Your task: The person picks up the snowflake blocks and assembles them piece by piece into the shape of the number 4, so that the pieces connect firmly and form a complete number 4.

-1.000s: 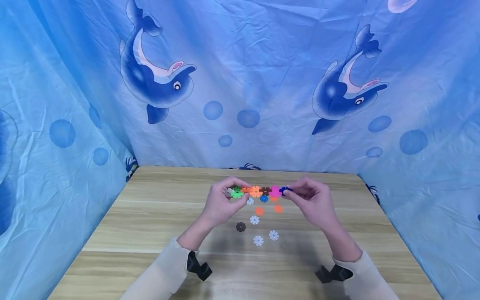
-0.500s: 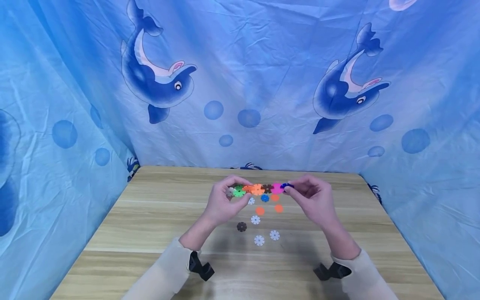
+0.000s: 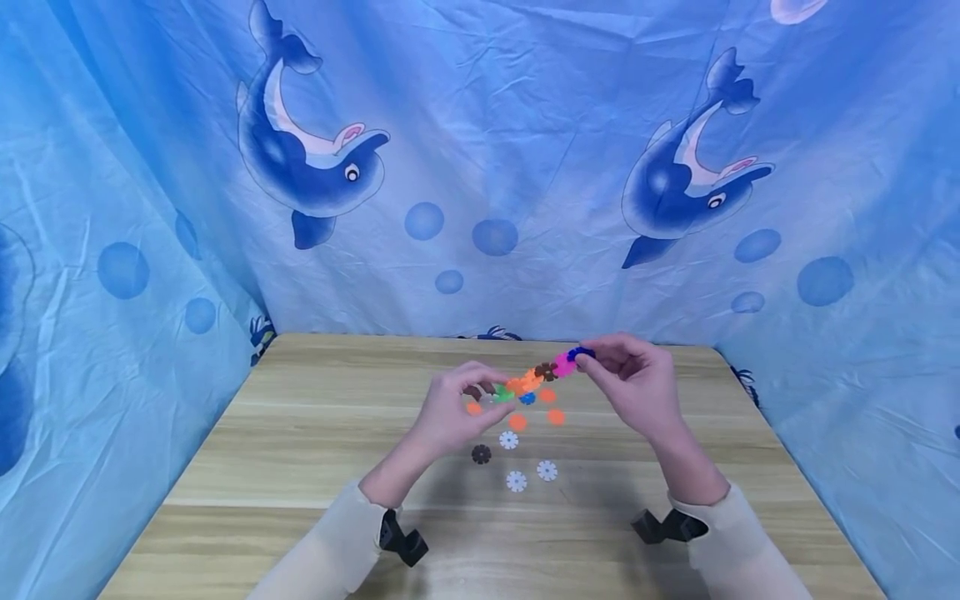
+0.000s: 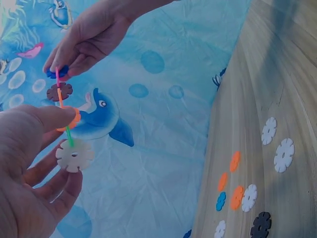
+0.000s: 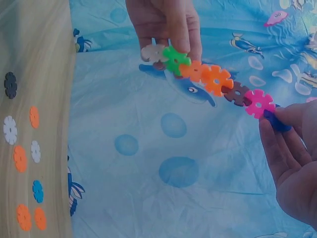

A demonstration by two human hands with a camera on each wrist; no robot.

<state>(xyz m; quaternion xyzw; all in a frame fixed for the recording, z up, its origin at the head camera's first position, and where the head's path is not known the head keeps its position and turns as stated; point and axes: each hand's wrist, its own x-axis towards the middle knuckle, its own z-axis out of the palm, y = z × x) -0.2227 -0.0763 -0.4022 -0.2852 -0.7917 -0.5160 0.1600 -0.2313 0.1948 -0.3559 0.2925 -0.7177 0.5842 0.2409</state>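
Several notched plastic snowflake discs are slotted into a chain held above the table. From one end run a white disc (image 4: 74, 157), a green disc (image 5: 174, 62), orange discs (image 5: 217, 80), a brown disc (image 5: 237, 93), a pink disc (image 5: 259, 103) and a dark blue disc (image 5: 277, 121). My left hand (image 3: 457, 408) pinches the chain around the green disc, its thumb over it in the right wrist view. Between thumb and fingers, my right hand (image 3: 637, 379) pinches the dark blue disc. In the head view the chain slants upward to the right.
Loose discs lie on the wooden table (image 3: 285, 467) below the hands: white (image 3: 516, 482), dark brown (image 3: 481, 454), orange (image 3: 556, 417) and blue (image 3: 527, 398). A blue curtain (image 3: 555, 183) printed with dolphins hangs behind and at both sides.
The chain was nearly level and now tilts, its dark blue end raised by my right hand. My left hand has shifted slightly down and right with its end, uncovering an orange disc on the table.
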